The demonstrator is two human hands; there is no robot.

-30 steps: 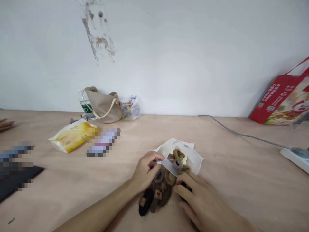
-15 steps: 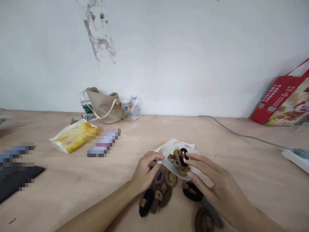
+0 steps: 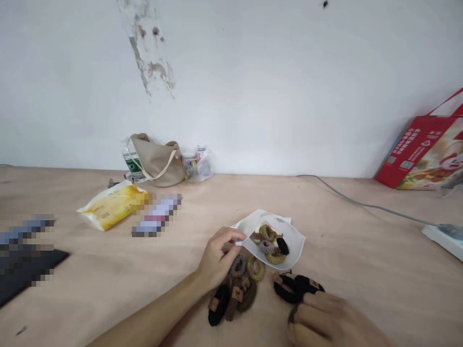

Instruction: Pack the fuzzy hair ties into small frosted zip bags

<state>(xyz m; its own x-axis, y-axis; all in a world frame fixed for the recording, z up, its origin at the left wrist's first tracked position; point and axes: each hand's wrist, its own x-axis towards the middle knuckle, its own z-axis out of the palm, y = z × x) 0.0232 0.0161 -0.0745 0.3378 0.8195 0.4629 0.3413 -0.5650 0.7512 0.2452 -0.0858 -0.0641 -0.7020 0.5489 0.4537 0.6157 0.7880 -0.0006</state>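
The left hand (image 3: 216,259) pinches the rim of a white pouch (image 3: 293,253) near the front edge of the table (image 3: 365,289), while the right hand (image 3: 321,322) has drawn away beside the black hair ties (image 3: 289,295), leaving another black hair tie (image 3: 282,246) newly inside the pouch.

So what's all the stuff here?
Pouch: one, white, on the table, held open.
Pouch hair ties: several, brown, grey, black, olive, inside.
Table hair ties: several, black and brown, below the pouch.
Shoulder bag: one, beige, by the wall.
Water bottle: one, clear, beside the bag.
Packet: one, yellow, left on the table.
Box: one, red, right, by the wall.
Power strip: one, white, right edge.
Left hand: one, pinching the pouch.
Right hand: one, beside table ties.
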